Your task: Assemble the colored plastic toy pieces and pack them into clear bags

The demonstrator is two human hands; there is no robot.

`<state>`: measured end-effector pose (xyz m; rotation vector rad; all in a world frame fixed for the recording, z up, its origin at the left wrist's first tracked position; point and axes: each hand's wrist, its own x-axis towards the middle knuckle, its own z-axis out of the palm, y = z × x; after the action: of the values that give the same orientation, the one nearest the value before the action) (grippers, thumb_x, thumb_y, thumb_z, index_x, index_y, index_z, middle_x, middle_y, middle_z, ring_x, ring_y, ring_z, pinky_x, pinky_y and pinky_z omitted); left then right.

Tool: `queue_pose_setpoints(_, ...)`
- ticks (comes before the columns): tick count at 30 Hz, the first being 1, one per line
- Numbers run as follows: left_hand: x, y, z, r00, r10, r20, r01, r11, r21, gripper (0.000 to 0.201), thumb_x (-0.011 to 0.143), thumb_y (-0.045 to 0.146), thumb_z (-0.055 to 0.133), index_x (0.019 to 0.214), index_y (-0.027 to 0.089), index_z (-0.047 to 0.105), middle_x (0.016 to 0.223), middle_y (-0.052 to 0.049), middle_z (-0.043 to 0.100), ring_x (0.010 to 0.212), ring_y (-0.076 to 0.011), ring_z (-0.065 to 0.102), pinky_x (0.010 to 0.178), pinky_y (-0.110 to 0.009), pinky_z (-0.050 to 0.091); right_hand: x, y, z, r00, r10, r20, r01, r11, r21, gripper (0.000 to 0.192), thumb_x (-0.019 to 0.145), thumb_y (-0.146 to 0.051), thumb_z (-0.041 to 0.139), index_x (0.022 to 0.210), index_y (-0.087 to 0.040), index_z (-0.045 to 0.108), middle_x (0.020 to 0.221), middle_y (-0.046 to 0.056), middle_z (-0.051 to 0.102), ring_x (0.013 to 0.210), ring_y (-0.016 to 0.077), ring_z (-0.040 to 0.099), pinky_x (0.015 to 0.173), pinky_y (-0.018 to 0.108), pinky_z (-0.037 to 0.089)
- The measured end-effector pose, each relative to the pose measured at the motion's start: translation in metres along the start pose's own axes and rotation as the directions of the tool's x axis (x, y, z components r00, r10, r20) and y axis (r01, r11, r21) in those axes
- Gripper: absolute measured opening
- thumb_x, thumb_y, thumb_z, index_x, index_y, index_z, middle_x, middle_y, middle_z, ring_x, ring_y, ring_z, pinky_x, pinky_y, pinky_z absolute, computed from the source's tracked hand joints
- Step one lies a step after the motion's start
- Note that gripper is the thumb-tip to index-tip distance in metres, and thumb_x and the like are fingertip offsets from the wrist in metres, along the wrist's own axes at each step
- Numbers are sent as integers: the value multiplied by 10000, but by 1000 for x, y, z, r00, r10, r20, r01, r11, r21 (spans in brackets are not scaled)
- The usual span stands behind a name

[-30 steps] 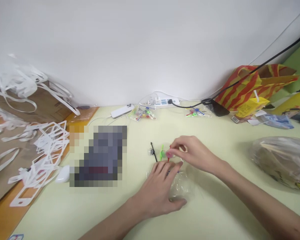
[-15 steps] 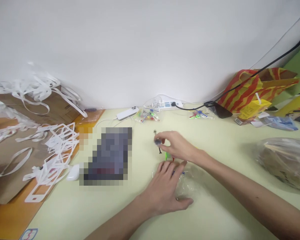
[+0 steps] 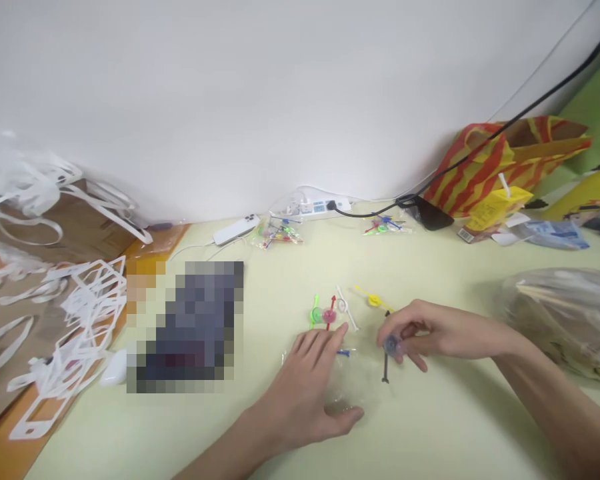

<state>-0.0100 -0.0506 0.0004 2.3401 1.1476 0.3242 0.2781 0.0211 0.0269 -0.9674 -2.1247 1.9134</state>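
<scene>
Beside the clear plastic bag [image 3: 353, 383] on the pale tabletop [image 3: 430, 433], I have the left hand [image 3: 307, 393] lying flat on the film, fingers together and stretched forward, thumb out to the side. Just right of the bag, my right hand [image 3: 433, 333] pinches a small black pick [image 3: 387, 357] by its round grey-blue head, stem pointing down toward me. I judge it featherlight, stiff, thin and a little slippery, so the head is the safest place to grip; the stem looks likely to bend or snap. Just beyond the bag lie 4 more picks: green [image 3: 314, 313], red [image 3: 329, 315], white [image 3: 344, 308] and yellow [image 3: 373, 300]. Far left of the bag, white paper cut-outs [image 3: 87, 313] are heaped.
</scene>
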Motion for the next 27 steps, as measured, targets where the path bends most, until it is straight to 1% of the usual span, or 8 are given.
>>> queue_pose_setpoints(3, 1, 0, 0, 1000, -7, 21, 7, 1000, 14, 1115, 731, 400, 796, 1581, 268, 86, 1451, -125, 476, 1327, -357, 428, 1136, -574, 343, 1, -6, 4, 999, -40, -29, 38, 996, -75, 268, 934, -365, 627, 1131, -216, 732, 940, 52, 683, 662, 136, 606, 663, 275, 495)
queue_pose_setpoints(8, 2, -1, -1, 999, 1, 34, -1, 1000, 3, 1125, 733, 389, 796, 1583, 280, 67, 1441, -121, 490, 1324, -355, 442, 1132, -572, 349, -4, -13, 2, 993, -103, -55, 96, 988, -119, 179, 928, -333, 634, 1066, -256, 718, 1053, 43, 639, 954, 198, 605, 846, 316, 483)
queue_pose_setpoints(14, 1, -1, -1, 999, 21, 39, -21, 1000, -3, 1116, 744, 405, 794, 1585, 277, 72, 1455, -132, 479, 1344, -365, 426, 1138, -582, 341, -7, -19, 3, 997, -70, -20, 71, 994, 83, 152, 910, -290, 659, 1030, -199, 635, 1043, 62, 674, 971, 205, 626, 893, 352, 493)
queue_pose_setpoints(18, 1, 0, -2, 999, 9, 32, -9, 1000, 1, 1114, 735, 433, 807, 1582, 271, 101, 1472, -132, 463, 1353, -366, 416, 1142, -584, 341, -6, -15, 8, 997, -70, 14, 65, 971, 230, 172, 904, -297, 676, 1008, -182, 601, 955, 52, 643, 883, 186, 638, 806, 333, 529)
queue_pose_setpoints(20, 1, 0, -3, 1000, 8, 24, -8, 1000, -7, 1105, 735, 437, 806, 1582, 273, 116, 1480, -130, 457, 1354, -367, 416, 1134, -580, 353, -6, -12, 8, 999, -38, 13, 34, 972, 231, 213, 902, -313, 678, 1067, -196, 610, 932, 34, 608, 813, 162, 608, 715, 291, 528)
queue_pose_setpoints(22, 1, 0, -4, 1000, 9, 22, -9, 1000, -15, 1103, 738, 442, 802, 1584, 276, 115, 1490, -129, 448, 1356, -369, 414, 1131, -582, 357, -7, -10, 8, 1000, 17, 27, -21, 982, 186, 330, 926, -331, 645, 1237, -240, 581, 899, 15, 590, 759, 148, 581, 675, 273, 508)
queue_pose_setpoints(25, 1, 0, -4, 1000, 4, 21, -4, 1000, -22, 1108, 740, 450, 800, 1587, 276, 109, 1504, -129, 436, 1358, -367, 408, 1132, -583, 356, -10, -6, 6, 994, 82, 76, -90, 991, 101, 595, 959, -308, 581, 1510, -306, 357, 861, 2, 596, 725, 149, 571, 699, 288, 485)
queue_pose_setpoints(27, 1, 1, -4, 1000, 0, 15, 1, 1000, -26, 1107, 738, 448, 802, 1588, 273, 114, 1499, -128, 440, 1357, -364, 408, 1131, -579, 360, -12, -5, 6, 993, 82, 84, -89, 993, 77, 695, 951, -258, 561, 1566, -309, 243, 842, -1, 596, 734, 154, 570, 718, 297, 469)
